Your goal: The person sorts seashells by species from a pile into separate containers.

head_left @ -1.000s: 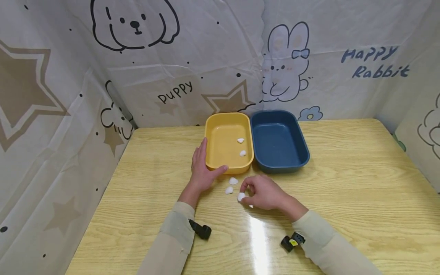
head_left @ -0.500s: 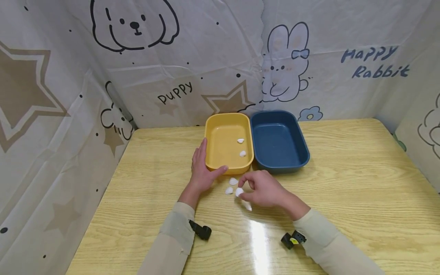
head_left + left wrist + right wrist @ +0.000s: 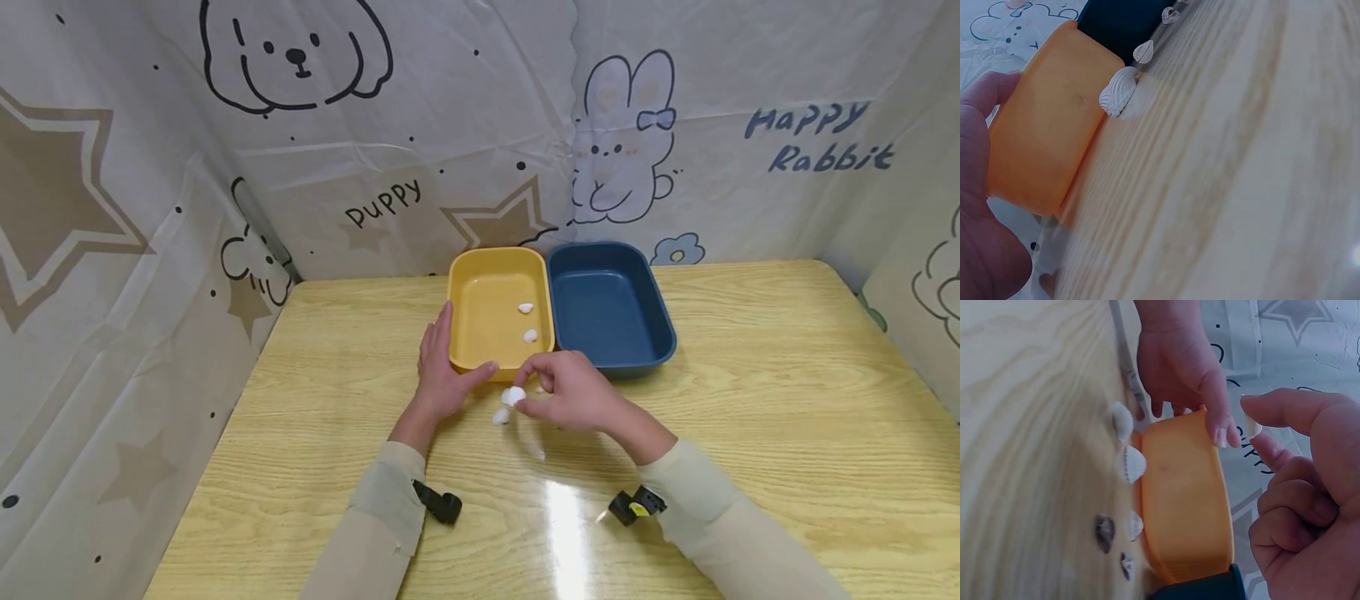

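My right hand (image 3: 577, 396) pinches a small white seashell (image 3: 517, 396) between thumb and index finger, just above the table in front of the yellow bin (image 3: 480, 325). In the right wrist view that seashell (image 3: 1252, 427) appears edge-on, and the other fingers are curled in. My left hand (image 3: 442, 375) rests against the yellow bin's near-left corner. Its fingers lie straight along the left wall and its thumb reaches over the front rim. Two white seashells lie inside this bin. Several more, including a white ribbed seashell (image 3: 1119, 92), lie before it, some partly hidden by my right hand.
A dark blue bin (image 3: 607, 321) stands directly right of the yellow one. Both are on a light wooden table (image 3: 787, 392) near its back edge, with a printed cloth (image 3: 420, 108) hanging behind. A dark seashell (image 3: 1105, 532) lies near the white ones.
My right hand has lifted the pinched seashell and carried it forward and slightly left, towards the yellow bin's front wall. The left hand and both bins stay where they were.
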### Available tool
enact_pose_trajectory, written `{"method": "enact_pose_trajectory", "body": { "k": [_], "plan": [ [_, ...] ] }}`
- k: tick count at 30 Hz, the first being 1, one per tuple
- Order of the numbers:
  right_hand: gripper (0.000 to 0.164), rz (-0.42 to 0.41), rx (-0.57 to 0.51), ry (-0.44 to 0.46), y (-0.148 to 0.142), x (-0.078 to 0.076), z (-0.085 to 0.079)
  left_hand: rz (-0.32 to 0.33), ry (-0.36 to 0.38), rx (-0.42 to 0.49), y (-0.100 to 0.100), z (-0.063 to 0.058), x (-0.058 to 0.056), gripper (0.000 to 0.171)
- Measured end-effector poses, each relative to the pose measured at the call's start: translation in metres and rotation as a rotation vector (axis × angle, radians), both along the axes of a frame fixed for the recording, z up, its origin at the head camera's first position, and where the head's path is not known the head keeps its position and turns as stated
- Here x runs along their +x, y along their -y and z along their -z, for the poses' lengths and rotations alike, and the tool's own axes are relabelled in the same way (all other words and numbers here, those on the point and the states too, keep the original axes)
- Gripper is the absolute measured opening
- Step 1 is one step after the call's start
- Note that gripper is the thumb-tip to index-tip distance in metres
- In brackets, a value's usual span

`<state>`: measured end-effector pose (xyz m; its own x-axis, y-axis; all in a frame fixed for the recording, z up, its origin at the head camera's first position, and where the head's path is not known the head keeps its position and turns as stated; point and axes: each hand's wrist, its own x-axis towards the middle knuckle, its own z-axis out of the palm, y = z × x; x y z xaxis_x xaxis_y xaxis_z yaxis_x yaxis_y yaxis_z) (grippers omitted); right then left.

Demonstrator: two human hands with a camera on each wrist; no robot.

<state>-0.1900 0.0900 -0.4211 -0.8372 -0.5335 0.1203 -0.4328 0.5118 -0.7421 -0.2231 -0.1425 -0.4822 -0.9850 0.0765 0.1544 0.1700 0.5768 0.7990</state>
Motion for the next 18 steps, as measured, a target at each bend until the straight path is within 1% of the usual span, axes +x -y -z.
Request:
{"method": "enact_pose_trajectory", "body": {
  "k": [4, 10, 15, 18],
  "plan": [
    [0.019, 0.027, -0.032, 0.002, 0.001, -0.004, -0.006, 0.002, 0.004, -0.001, 0.0, 0.0, 0.0, 0.114],
    [0.019, 0.057, -0.075, -0.056, 0.005, -0.012, -0.013, 0.003, -0.01, -0.01, 0.0, 0.0, 0.0, 0.114],
    [0.019, 0.108, -0.121, -0.044, 0.011, -0.019, -0.021, 0.003, -0.015, -0.011, 0.0, 0.0, 0.0, 0.114],
    [0.019, 0.137, -0.134, -0.051, 0.014, -0.025, -0.023, 0.005, -0.015, -0.007, 0.0, 0.0, 0.0, 0.114]
  ]
}}
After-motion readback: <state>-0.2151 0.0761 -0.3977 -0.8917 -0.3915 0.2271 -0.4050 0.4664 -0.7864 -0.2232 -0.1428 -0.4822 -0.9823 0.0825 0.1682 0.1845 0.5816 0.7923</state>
